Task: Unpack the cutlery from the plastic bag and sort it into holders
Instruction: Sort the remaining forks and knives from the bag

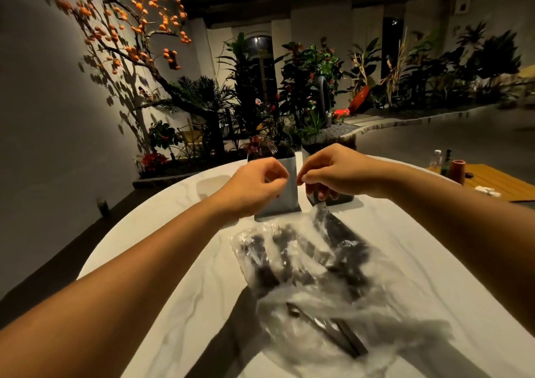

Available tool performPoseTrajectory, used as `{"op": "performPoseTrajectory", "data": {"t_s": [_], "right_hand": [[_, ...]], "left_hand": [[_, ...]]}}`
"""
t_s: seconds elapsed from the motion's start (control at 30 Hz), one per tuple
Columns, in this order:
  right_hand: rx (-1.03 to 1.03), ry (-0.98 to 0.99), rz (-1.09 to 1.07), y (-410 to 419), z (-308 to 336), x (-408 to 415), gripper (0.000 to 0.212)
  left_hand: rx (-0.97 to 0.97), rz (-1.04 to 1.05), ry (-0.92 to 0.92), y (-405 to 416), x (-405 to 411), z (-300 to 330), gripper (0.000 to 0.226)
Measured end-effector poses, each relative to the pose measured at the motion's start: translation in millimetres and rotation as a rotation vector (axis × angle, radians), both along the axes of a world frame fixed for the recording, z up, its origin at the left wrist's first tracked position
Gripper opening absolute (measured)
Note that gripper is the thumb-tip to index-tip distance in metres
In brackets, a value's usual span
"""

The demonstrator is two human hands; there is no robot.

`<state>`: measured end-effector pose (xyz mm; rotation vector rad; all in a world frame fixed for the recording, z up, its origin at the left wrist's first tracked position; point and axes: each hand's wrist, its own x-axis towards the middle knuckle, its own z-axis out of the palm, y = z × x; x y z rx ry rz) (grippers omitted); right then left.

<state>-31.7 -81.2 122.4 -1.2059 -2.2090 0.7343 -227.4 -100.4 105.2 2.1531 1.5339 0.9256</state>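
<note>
Plastic bag mid-worktop; left hand, right hand fingers pinching its top, likely opening; holders at far edge.

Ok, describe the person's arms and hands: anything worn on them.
Both forearms are bare as far as the view shows: no sleeves in sight. The left hand and right hand wear no gloves, and no watch or bracelet shows at either wrist. Rings cannot be made out; the fingers are slightly blurred.

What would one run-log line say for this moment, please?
stage: opening bag | left hand: pinching film | right hand: pinching film | plastic bag: on table, cutlery inside | holders: behind hands
</note>
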Motion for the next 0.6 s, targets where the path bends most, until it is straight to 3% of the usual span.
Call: {"op": "performPoseTrajectory", "data": {"t_s": [0.17, 0.3, 0.37, 0.47, 0.53, 0.6], "right_hand": [[-0.187, -0.017, 0.077, -42, -11, 20, 0.02], [-0.429, -0.102, 0.144, -73, -23, 34, 0.025], [-0.575, -0.191, 0.201, -87, -32, 35, 0.028], [-0.671, -0.31, 0.224, -103, -51, 30, 0.027], [-0.552, -0.358, 0.143, -104, -64, 25, 0.028], [-0.267, -0.473, 0.046, -103, -73, 22, 0.035]], "left_hand": [[-0.234, -0.188, 0.208, -50, 28, -16, 0.025], [-0.466, -0.333, 0.281, -81, 43, -34, 0.05], [-0.405, -0.291, 0.389, -90, 48, -50, 0.057], [-0.141, -0.053, 0.483, -92, 50, -70, 0.033], [0.048, 0.112, 0.399, -92, 49, -77, 0.017], [0.245, 0.261, 0.34, -96, 44, -77, 0.013]]}}
